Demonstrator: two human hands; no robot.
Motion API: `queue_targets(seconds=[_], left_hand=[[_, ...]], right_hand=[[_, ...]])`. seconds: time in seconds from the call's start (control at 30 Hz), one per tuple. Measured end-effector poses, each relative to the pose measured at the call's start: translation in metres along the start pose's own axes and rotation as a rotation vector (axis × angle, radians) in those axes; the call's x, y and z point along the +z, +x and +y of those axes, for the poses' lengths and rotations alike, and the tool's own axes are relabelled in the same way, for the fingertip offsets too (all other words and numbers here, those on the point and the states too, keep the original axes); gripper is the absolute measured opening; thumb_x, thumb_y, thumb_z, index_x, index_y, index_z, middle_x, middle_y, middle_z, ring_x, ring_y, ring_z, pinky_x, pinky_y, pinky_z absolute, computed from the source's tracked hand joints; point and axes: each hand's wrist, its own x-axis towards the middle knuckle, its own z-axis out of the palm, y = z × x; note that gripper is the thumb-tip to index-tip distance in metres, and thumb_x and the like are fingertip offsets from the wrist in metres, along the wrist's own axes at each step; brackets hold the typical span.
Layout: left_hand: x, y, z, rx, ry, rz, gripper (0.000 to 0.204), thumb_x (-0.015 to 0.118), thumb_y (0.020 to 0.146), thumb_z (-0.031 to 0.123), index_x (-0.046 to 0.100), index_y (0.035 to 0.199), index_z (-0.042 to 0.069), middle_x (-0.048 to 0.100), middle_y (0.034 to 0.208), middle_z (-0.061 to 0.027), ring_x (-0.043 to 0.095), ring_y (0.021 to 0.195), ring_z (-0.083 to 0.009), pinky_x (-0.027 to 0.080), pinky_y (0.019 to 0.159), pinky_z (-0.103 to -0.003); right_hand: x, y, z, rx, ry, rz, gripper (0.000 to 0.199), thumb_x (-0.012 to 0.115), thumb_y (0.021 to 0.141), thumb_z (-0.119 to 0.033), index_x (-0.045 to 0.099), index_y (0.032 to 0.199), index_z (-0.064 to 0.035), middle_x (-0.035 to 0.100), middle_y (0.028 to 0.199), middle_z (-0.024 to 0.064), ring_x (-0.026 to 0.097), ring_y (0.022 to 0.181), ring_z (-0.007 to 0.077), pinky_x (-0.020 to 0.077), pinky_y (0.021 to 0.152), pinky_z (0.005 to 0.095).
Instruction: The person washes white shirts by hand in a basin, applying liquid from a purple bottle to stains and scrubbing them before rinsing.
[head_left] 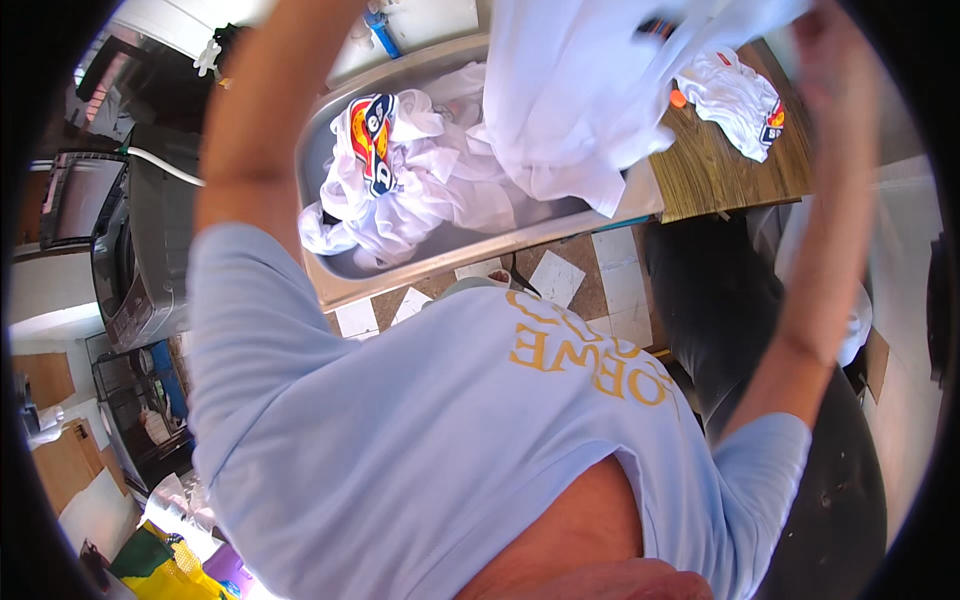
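A white garment hangs stretched out above a metal sink, its lower folds dangling over the basin and the wooden board. Its upper right corner runs to my right hand, closed on the cloth at the top right, though motion smears the fingers. Raised at the upper left, my left forearm leaves the picture, so that hand is out of sight. More white clothes lie crumpled in the sink, one with a red, yellow and dark blue print.
Right of the sink, a wood-grain board bears a bunched white printed shirt and a small orange object. A dark grey machine with an open lid stands at the left. A blue-handled object lies behind the sink.
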Motion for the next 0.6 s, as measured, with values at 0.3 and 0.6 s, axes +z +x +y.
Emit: queue_targets(seconds=[0.3, 0.6], left_hand=[[0.211, -0.202, -0.194, -0.831, -0.436, 0.496, 0.018, 0.064, 0.082, 0.017, 0.063, 0.086, -0.001, 0.062, 0.072, -0.0082, 0.054, 0.066, -0.0123, 0.045, 0.063, -0.029], [0.249, -0.244, -0.235, -0.903, -0.044, 0.528, 0.014, 0.061, 0.081, 0.013, 0.06, 0.086, 0.0, 0.062, 0.076, -0.0181, 0.059, 0.065, -0.0291, 0.046, 0.062, -0.037]], right_hand=[[0.118, -0.116, 0.267, 0.393, -0.358, 0.171, 0.018, 0.051, 0.091, -0.016, 0.056, 0.1, -0.001, 0.063, 0.08, 0.0175, 0.062, 0.074, 0.0297, 0.0463, 0.068, 0.0364], [0.139, -0.114, 0.354, 0.415, -0.527, 0.002, 0.02, 0.048, 0.09, -0.019, 0.055, 0.097, -0.0007, 0.062, 0.083, 0.0237, 0.059, 0.079, 0.0434, 0.0449, 0.069, 0.0473]])
